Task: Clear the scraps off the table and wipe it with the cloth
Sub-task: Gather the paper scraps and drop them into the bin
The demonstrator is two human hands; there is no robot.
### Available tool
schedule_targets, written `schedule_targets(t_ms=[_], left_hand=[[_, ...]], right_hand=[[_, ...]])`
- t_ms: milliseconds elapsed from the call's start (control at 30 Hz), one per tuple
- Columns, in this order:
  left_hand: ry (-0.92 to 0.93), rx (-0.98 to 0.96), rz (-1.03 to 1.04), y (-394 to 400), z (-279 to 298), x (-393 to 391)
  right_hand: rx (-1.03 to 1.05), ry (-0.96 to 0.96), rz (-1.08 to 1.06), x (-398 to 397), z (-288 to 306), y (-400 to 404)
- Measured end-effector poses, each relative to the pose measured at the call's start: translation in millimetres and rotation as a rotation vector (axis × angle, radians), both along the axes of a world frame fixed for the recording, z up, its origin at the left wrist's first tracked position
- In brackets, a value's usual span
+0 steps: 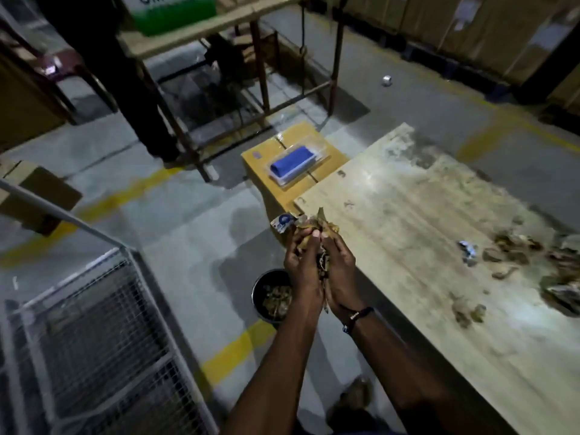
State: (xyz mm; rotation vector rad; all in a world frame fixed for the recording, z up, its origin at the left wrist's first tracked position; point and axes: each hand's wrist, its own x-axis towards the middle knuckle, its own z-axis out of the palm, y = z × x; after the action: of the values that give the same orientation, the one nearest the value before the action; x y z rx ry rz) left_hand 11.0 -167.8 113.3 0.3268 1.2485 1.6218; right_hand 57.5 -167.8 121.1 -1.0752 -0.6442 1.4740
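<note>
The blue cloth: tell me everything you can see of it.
The blue cloth is folded into a neat oblong and looks soft and clean. It lies flat inside a clear plastic tray, which sits on a cardboard box on the floor beyond the far corner of the table. Its long side runs at a slant to the table edge. Nothing but the tray touches it; both hands are away from it, holding scraps over the bin.

Both forearms were bare; a dark band (357, 315) with a small blue piece circled the right wrist
</note>
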Motion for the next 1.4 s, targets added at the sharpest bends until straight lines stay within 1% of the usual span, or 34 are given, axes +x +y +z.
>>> schedule_targets(t_ms=[233, 367, 467, 567, 667, 800, 900, 1000, 1067, 1133, 1200, 1267, 1300, 1367, 1400], left_hand=[[-0.008, -0.145, 0.037, -10.6, -54.1, -80.3], [-0.060, -0.212, 0.036, -20.6, -101.8, -106.3], [-0.061, -0.273, 0.037, -22.9, -147.6, -120.8], [-0.059, -0.335, 0.062, -21.9, -208.5, -130.3], [-0.068, -0.399, 0.074, -18.7, -268.3, -136.2], [-0.110, -0.460, 0.080, -6.5, -354.7, -143.3], [-0.156, -0.487, 0.091, 4.2, -427.5, -148.4], [-0.111, -0.524, 0.081, 18.5, -493.0, -156.2], [-0.050, -0.541, 0.073, 29.1, -534.2, -161.2], [-0.029, -0.564, 0.049, 37.1, -561.4, -167.4], [-0.001, -0.547, 0.035, 44.0, -593.2, -172.2], [0.057, -0.580, 0.023, 48.6, -620.7, -178.9], [0.058, -0.595, 0.016, 50.5, -635.0, -182.3], [-0.028, -0.606, 0.057, 52.7, -653.8, -189.3], [-0.113, -0.607, 0.084, 51.6, -656.7, -192.2]], right_hand=[[-0.146, -0.004, -0.001, -80.5, -58.0, -9.1], [-0.226, -0.019, 0.016, -105.3, -102.2, -19.5], [-0.288, -0.040, 0.017, -118.9, -143.5, -21.3], [-0.359, -0.062, 0.035, -129.9, -200.0, -19.2], [-0.446, -0.142, 0.037, -135.5, -264.0, -13.9], [-0.537, -0.133, 0.047, -144.6, -354.0, -2.2], [-0.556, -0.125, 0.064, -150.0, -422.1, 10.3], [-0.563, -0.151, 0.095, -156.0, -486.0, 24.0], [-0.520, -0.211, 0.129, -161.8, -532.1, 32.8], [-0.466, -0.328, 0.144, -163.7, -571.5, 40.4], [-0.446, -0.446, 0.194, -163.5, -600.3, 52.4], [-0.441, -0.476, 0.226, -160.8, -624.3, 63.0], [-0.455, -0.468, 0.228, -157.9, -636.0, 66.9], [-0.481, -0.473, 0.234, -153.5, -655.9, 71.5], [-0.479, -0.474, 0.231, -149.9, -670.5, 71.8]])
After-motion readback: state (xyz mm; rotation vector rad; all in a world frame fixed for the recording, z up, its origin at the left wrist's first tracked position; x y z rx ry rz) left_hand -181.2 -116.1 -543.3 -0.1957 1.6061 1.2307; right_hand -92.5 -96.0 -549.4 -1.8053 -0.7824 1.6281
